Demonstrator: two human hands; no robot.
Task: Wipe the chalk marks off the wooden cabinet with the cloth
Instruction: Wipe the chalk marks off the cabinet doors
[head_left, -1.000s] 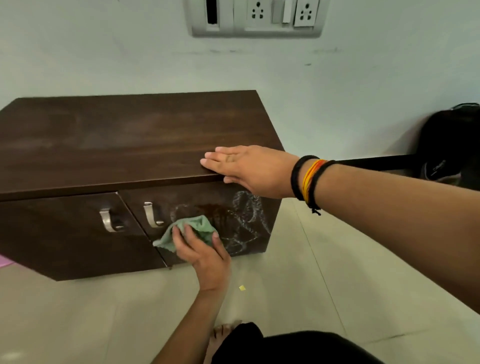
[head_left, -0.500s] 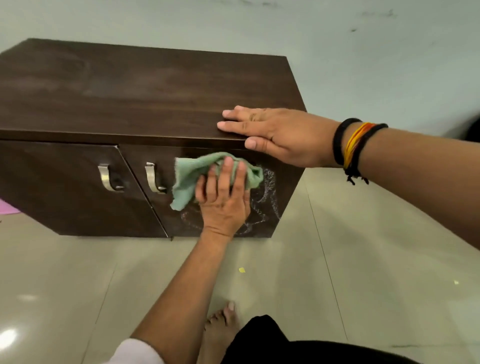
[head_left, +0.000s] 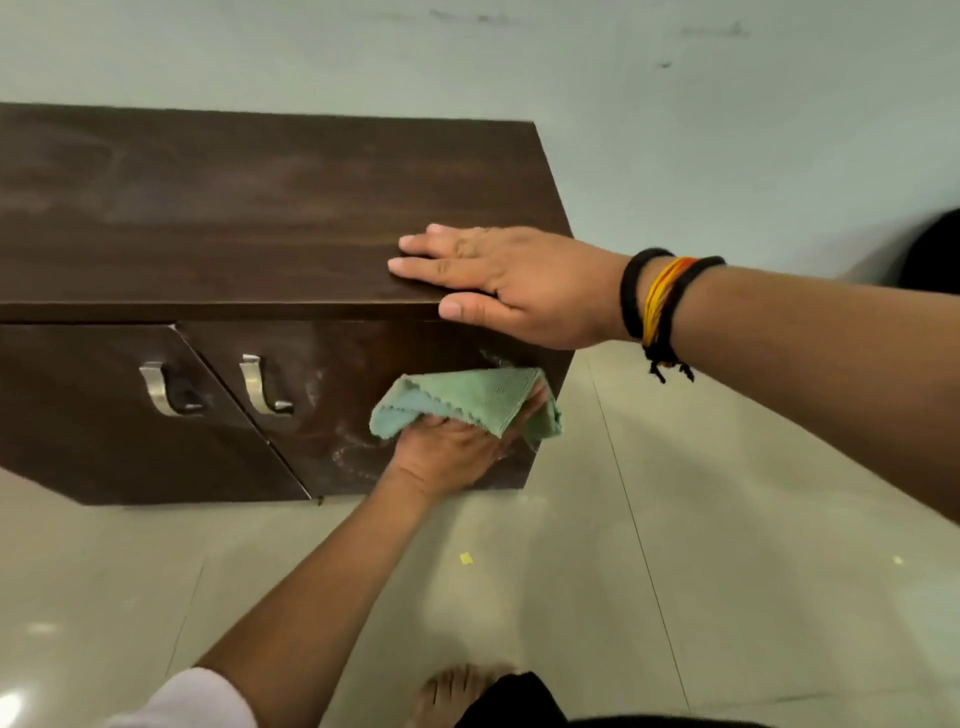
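A low dark wooden cabinet (head_left: 218, 208) stands against the wall. My left hand (head_left: 447, 457) presses a green cloth (head_left: 467, 400) against the right door, near its right edge. Faint white chalk marks (head_left: 353, 457) show on that door left of and below the cloth, and a small smear (head_left: 493, 358) shows above it. My right hand (head_left: 509, 286) lies flat on the cabinet's top front edge, fingers spread, thumb over the edge. Black and orange bands circle that wrist.
Two metal handles (head_left: 265, 387) (head_left: 166, 389) sit on the doors. The floor is pale tile (head_left: 727, 571) with small yellow scraps (head_left: 466, 558). My bare foot (head_left: 457, 691) is at the bottom. A dark object (head_left: 935, 254) sits at the right edge.
My left hand has swept the cloth from the door's middle down and right toward its right edge. Much of the chalk there has faded. My right hand stays on the top.
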